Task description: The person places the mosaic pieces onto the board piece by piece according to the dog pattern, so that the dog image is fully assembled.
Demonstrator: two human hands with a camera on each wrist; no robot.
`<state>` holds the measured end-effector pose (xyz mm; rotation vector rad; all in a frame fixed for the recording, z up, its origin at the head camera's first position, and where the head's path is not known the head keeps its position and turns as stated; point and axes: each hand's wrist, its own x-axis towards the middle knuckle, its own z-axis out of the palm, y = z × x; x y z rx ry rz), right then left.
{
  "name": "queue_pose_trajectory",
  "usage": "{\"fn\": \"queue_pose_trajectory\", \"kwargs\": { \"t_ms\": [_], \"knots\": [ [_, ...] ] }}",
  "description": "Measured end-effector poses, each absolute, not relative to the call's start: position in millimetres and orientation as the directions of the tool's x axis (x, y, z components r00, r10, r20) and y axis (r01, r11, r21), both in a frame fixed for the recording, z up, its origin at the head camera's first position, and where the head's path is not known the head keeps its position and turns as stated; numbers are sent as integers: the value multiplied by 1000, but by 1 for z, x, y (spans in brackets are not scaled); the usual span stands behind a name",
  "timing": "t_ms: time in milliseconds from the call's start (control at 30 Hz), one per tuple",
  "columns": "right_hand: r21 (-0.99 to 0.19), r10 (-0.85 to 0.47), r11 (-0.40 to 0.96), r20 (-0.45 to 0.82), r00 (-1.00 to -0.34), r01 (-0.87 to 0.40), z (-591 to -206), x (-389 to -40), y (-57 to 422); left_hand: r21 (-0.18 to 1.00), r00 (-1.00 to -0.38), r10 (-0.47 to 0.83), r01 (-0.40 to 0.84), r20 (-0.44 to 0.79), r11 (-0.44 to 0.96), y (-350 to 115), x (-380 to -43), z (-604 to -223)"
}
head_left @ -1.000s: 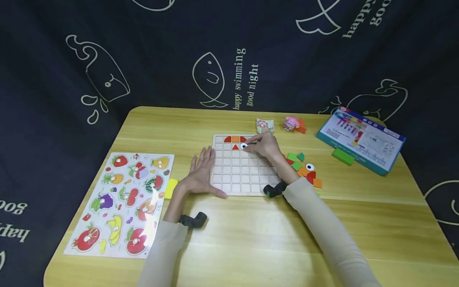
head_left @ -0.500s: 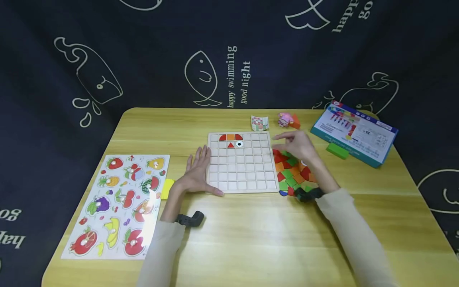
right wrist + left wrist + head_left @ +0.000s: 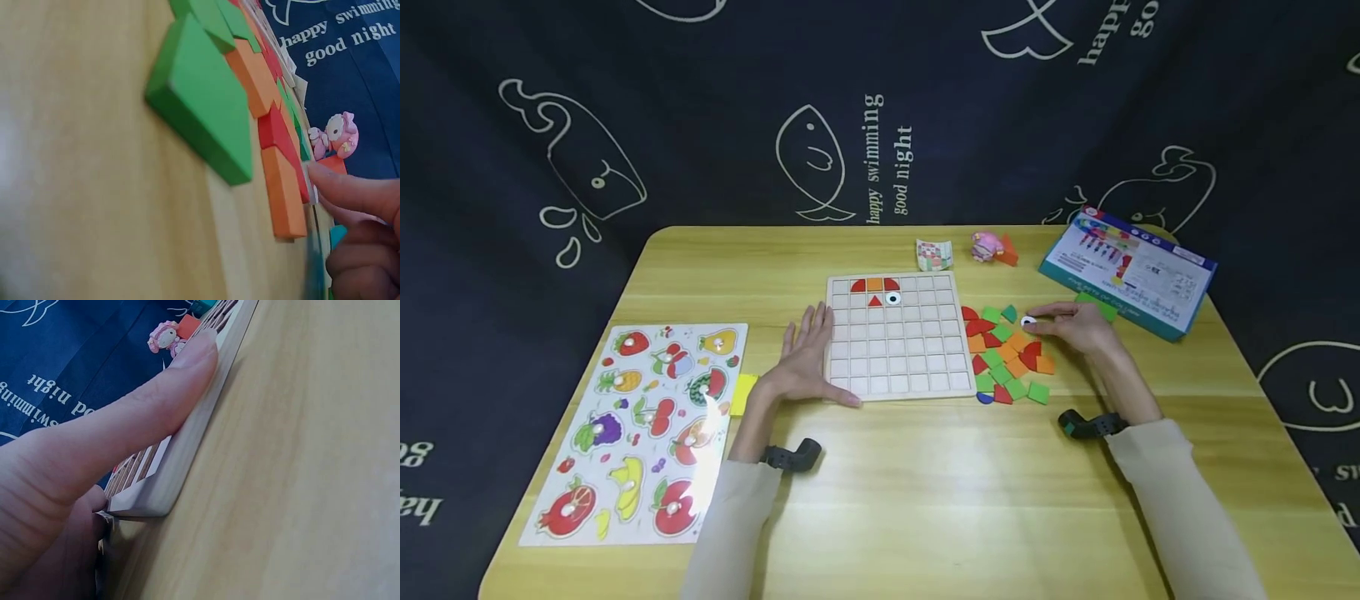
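A wooden grid board (image 3: pixel 903 337) lies on the table. Near its top sit an orange square (image 3: pixel 875 285) between two red rounded pieces, a red triangle (image 3: pixel 875 302) and a round eye piece (image 3: pixel 892 298). My left hand (image 3: pixel 802 364) rests against the board's left edge with fingers spread, its thumb (image 3: pixel 156 403) along the front edge. With thumb and forefinger, my right hand (image 3: pixel 1084 328) pinches a second round eye piece (image 3: pixel 1027 322) at the right of the loose pieces. In the right wrist view, that piece's white edge (image 3: pixel 312 181) shows at the fingertips.
Several green, orange and red pieces (image 3: pixel 1017 367) lie right of the board. Behind them are a small patterned card (image 3: pixel 934 255), a pink figurine (image 3: pixel 986 247) and a blue box (image 3: pixel 1127 271). A fruit puzzle board (image 3: pixel 640 433) and a yellow block (image 3: pixel 743 394) are at left.
My right hand has left the eye piece on the board and moved right to the loose pieces, where it now pinches another eye piece. My left hand stays at the board's edge.
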<state>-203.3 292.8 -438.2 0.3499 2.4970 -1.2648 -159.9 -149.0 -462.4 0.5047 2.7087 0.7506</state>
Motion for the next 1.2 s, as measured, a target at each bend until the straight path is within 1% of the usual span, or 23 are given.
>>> {"fn": "queue_pose_trajectory", "kwargs": {
  "t_ms": [167, 300, 400, 467, 567, 667, 733, 800, 867, 1000, 1200],
  "knots": [
    [-742, 127, 570, -346, -930, 354, -438, -203, 291, 520, -897, 406, 267, -174, 811, -148, -160, -461],
    [-726, 90, 646, -232, -969, 233, -438, -208, 287, 532, -898, 404, 260, -173, 806, -150, -160, -461],
    [-724, 25, 676, -166, -986, 139, -429, -215, 269, 541, -900, 404, 260, -165, 800, -151, -161, -462],
    [-743, -36, 661, -169, -985, 103, -421, -221, 242, 542, -901, 403, 260, -162, 799, -152, -161, -462],
    [-786, -165, 618, -168, -972, 31, -416, -232, 183, 533, -904, 395, 257, -161, 806, -151, -161, -464],
    [-831, -299, 554, -140, -944, -53, -420, -243, 124, 535, -905, 394, 254, -162, 806, -151, -161, -465],
    [-842, -347, 532, -120, -930, -90, -426, -251, 94, 538, -901, 401, 258, -164, 802, -150, -161, -465],
    [-835, -358, 540, -115, -927, -105, -431, -256, 73, 543, -899, 405, 259, -167, 799, -148, -161, -465],
    [-808, -340, 578, -112, -934, -114, -434, -261, 60, 545, -898, 406, 259, -168, 798, -147, -161, -465],
    [-772, -304, 627, -125, -944, -100, -436, -265, 51, 543, -902, 398, 253, -167, 801, -148, -161, -464],
    [-803, -287, 590, -117, -951, -79, -440, -268, 49, 533, -904, 391, 247, -174, 809, -151, -160, -463]
  ]
}}
